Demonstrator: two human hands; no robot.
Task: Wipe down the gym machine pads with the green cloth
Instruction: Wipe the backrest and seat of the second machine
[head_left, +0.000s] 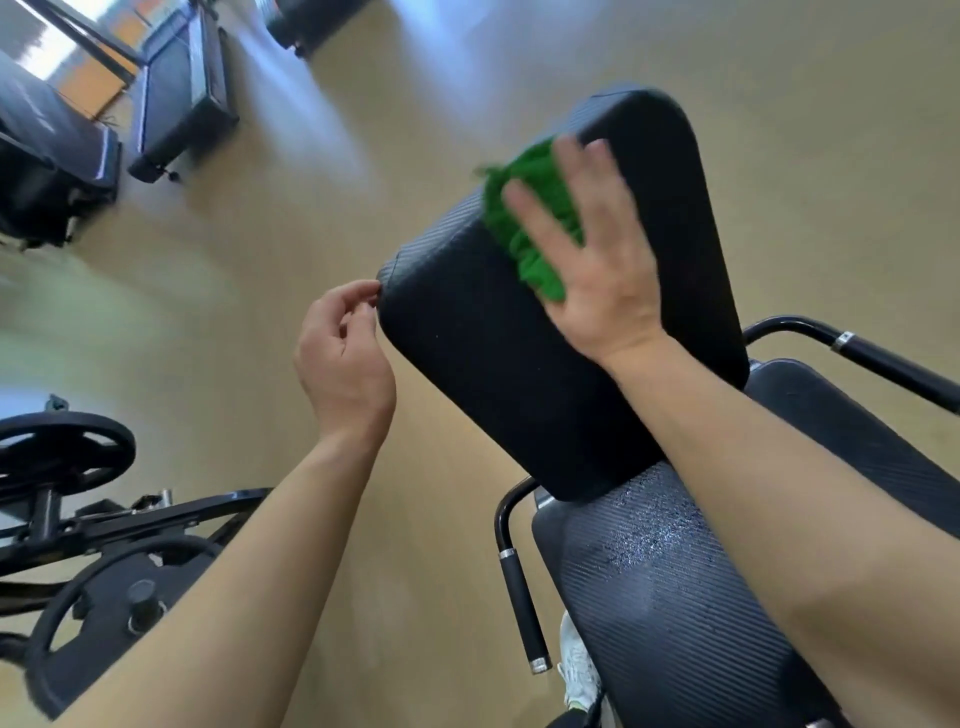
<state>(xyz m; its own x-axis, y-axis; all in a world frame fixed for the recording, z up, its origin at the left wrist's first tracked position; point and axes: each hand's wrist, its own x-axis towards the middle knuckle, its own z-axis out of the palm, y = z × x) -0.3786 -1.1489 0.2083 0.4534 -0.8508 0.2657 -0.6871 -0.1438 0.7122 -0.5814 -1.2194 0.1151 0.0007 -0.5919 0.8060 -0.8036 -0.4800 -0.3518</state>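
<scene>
A black textured back pad (478, 364) of a gym machine tilts away from me in the middle of the view. My right hand (592, 260) lies flat on its upper part, fingers spread, pressing a crumpled green cloth (530, 218) against the pad. My left hand (345, 353) is at the pad's left corner, fingers curled, fingertips touching the edge. Below the back pad is the black seat pad (660, 597), with a worn, speckled patch near its top.
Black handles with chrome collars flank the seat, one on the left (519, 587) and one on the right (872, 358). A weight plate (62, 452) and machine frame stand at lower left. Treadmills (176, 88) stand at upper left on the tan floor. A white shoe (576, 670) shows below.
</scene>
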